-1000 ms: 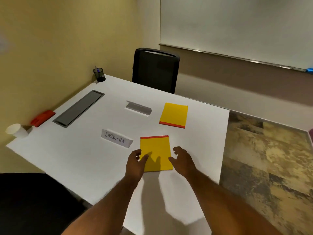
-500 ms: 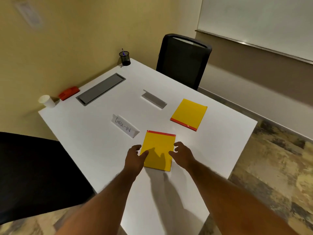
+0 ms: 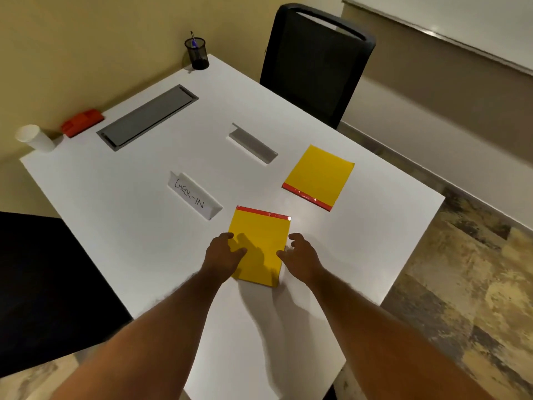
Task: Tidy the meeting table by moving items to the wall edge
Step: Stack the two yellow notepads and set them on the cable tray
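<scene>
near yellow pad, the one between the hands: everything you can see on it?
The near yellow pad is a rectangular paper pad with a glossy red binding strip along its far edge. It lies flat on the white table. The left hand rests on its left side; the right hand sits at its right edge, fingers curled, contact unclear.

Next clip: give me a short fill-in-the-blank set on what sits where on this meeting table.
1. The tent card nearest the hands reads ____.
2. Each yellow notepad, near and far, has a binding strip coloured ____.
3. The mesh pen cup stands at the table corner beside the ____ chair.
4. Next to the red object stands a white ____.

Missing words: CHECK-IN; red; black; cup
</scene>
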A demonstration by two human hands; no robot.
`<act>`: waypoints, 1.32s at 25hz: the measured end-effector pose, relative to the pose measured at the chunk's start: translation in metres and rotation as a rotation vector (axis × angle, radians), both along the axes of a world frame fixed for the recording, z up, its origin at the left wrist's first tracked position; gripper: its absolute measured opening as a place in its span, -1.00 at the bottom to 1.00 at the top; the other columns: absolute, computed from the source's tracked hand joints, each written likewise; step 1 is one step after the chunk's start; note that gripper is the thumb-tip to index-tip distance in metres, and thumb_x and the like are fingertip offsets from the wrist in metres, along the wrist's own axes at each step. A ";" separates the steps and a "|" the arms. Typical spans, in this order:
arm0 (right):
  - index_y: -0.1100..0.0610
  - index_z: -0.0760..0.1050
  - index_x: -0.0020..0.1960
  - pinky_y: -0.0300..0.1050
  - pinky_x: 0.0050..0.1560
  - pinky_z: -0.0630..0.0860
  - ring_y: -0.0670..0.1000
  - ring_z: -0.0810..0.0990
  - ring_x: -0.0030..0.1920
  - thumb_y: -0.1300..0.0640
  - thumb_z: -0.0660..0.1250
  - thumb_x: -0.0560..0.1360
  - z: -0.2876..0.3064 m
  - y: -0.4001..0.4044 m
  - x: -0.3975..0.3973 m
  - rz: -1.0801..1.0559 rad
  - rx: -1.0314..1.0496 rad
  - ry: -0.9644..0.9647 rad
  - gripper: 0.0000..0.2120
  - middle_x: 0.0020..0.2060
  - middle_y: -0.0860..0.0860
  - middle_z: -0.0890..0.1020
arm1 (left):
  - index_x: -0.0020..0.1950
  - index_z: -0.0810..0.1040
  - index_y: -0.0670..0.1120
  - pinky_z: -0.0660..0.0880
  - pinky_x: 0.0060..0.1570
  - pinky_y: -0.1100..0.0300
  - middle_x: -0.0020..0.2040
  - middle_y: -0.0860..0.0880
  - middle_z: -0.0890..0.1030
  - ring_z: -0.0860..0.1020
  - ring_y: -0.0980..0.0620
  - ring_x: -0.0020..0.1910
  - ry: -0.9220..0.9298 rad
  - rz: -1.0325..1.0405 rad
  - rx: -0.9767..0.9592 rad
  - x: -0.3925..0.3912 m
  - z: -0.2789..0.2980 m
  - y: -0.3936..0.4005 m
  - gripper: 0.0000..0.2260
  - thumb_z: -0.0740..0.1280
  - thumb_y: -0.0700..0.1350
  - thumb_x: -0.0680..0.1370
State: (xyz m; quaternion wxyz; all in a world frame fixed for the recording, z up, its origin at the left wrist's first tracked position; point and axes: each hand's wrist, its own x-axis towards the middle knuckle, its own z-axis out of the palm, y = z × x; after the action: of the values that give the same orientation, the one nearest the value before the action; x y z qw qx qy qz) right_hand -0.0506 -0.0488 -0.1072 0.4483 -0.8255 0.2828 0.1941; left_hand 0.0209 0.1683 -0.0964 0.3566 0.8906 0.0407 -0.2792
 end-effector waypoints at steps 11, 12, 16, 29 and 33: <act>0.13 0.45 0.40 0.09 0.24 0.62 0.13 0.64 0.16 0.13 0.46 0.53 -0.027 -0.045 0.058 -0.154 0.158 0.012 -0.53 0.29 0.15 0.62 | 0.40 0.53 -0.23 0.56 0.22 -0.23 0.32 -0.28 0.60 0.58 -0.26 0.12 0.249 0.591 -0.192 -0.004 -0.020 -0.053 -0.62 0.40 -0.09 0.63; 0.14 0.46 0.40 0.00 0.19 0.61 0.09 0.63 0.13 0.14 0.46 0.53 -0.025 -0.053 0.058 -0.111 0.177 0.015 -0.53 0.29 0.14 0.62 | 0.40 0.52 -0.22 0.56 0.22 -0.24 0.31 -0.27 0.60 0.58 -0.26 0.12 0.236 0.609 -0.223 -0.007 -0.015 -0.060 -0.64 0.37 -0.09 0.65; 0.15 0.57 0.33 -0.18 0.14 0.51 0.04 0.66 0.17 0.19 0.44 0.58 -0.017 -0.096 0.077 0.075 -0.027 -0.134 -0.68 0.23 0.08 0.68 | 0.43 0.49 -0.13 0.54 0.27 -0.32 0.33 -0.20 0.59 0.59 -0.29 0.21 0.146 0.633 -0.297 -0.023 -0.001 -0.082 -0.67 0.32 -0.06 0.69; 0.05 0.61 0.09 -0.06 -0.10 0.55 0.16 0.61 0.03 -0.03 0.54 0.41 -0.011 -0.181 0.146 0.580 -0.715 -0.154 -0.69 0.02 0.06 0.54 | 0.42 0.51 -0.09 0.54 0.25 -0.29 0.29 -0.16 0.60 0.59 -0.26 0.21 0.012 0.791 -0.407 -0.003 0.015 -0.086 -0.69 0.31 -0.06 0.69; 0.06 0.57 0.15 -0.02 -0.10 0.52 0.22 0.66 0.04 0.20 0.35 0.54 -0.006 -0.173 0.139 0.688 -0.776 -0.187 -0.80 0.04 0.09 0.59 | 0.39 0.51 -0.06 0.54 0.24 -0.28 0.28 -0.14 0.60 0.59 -0.25 0.19 0.009 0.812 -0.407 -0.008 0.014 -0.085 -0.73 0.31 -0.06 0.70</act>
State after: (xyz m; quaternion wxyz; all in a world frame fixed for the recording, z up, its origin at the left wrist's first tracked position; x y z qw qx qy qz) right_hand 0.0883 -0.2213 -0.1133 0.0434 -0.9896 0.0052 0.1367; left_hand 0.0130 0.0836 -0.0820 0.6047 0.7133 0.3324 -0.1228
